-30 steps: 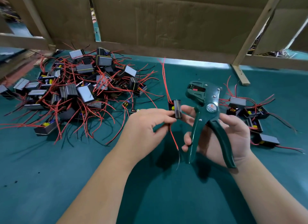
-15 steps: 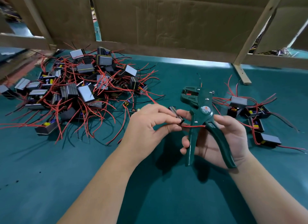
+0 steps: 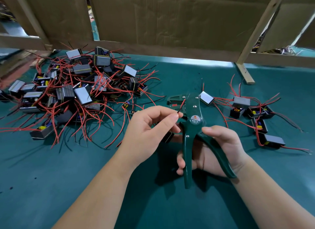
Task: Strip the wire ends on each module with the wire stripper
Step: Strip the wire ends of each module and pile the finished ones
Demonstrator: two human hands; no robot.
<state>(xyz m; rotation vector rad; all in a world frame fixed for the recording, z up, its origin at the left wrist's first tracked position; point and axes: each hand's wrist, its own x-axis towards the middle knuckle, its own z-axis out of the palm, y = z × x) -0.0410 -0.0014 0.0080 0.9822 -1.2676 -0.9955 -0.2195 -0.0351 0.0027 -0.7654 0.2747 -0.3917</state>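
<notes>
My right hand [image 3: 216, 150] grips the handles of a dark green wire stripper [image 3: 192, 124], whose jaws point up and to the left. My left hand [image 3: 150, 128] pinches a short red wire [image 3: 181, 107] between thumb and forefinger, and the wire's tip lies at the stripper's jaws. The module [image 3: 167, 136] that the wire belongs to hangs below my left fingers, mostly hidden by them. A big heap of black modules with red and black wires [image 3: 73, 92] lies at the left. A smaller group of modules [image 3: 252, 114] lies at the right.
The work surface is a teal mat [image 3: 51, 177]. Cardboard panels [image 3: 170, 20] on a wooden frame close off the back. A wooden foot [image 3: 245, 73] stands on the mat at the back right.
The module dropped from between my fingertips to below my left hand, which now pinches a red wire end. The stripper swung so that its jaws meet that wire.
</notes>
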